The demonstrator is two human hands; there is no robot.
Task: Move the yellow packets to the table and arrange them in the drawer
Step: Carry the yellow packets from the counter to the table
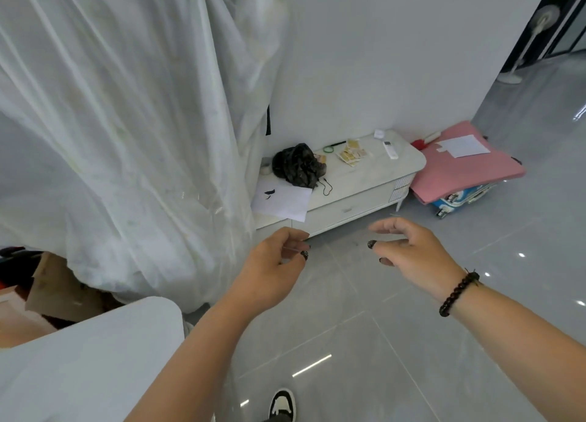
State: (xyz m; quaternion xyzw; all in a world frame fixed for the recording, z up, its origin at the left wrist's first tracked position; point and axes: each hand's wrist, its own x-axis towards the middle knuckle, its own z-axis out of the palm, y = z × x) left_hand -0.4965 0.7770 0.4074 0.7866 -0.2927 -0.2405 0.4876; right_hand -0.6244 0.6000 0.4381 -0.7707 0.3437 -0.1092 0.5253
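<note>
Both hands hang mid-frame over the floor, holding nothing: left hand (279, 256) loosely curled, right hand (409, 253) relaxed, seemingly ready to reach. The yellow packets (352, 153) lie on the low table (406, 163), its drawer (348, 209) closed.

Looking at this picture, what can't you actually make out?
Head view only:
- Print on the yellow packets: too small and far.
- Inside the drawer of the low table: front is shut.
- Contents of the black bag: its crumpled plastic hides them.
- Whether the left hand pinches anything: motion blur.
- Right hand: fingertips blurred.
</note>
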